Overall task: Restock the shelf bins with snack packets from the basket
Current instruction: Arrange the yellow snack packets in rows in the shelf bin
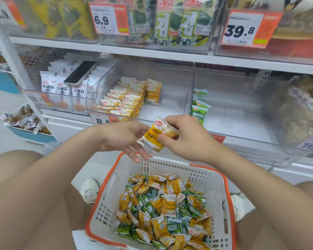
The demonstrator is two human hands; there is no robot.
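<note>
My right hand (186,139) pinches a yellow and white snack packet (154,135) above the far rim of the white basket with orange trim (213,184). My left hand (124,138) touches the packet's left side with loosely spread fingers. The basket holds several yellow and green packets (163,210). Just beyond my hands, a clear shelf bin (170,109) has rows of the same yellow packets (126,98) on its left side. The clear bin to its right (242,123) holds a few green packets (200,105) at its left wall.
A phone (80,73) lies on white packets (65,87) in the left bin. Price tags (101,120) hang on the bin fronts. Seaweed packs (172,24) fill the shelf above. A bag-filled bin (300,112) stands far right; low blue trays (25,121) stand far left. My shoes (89,189) flank the basket.
</note>
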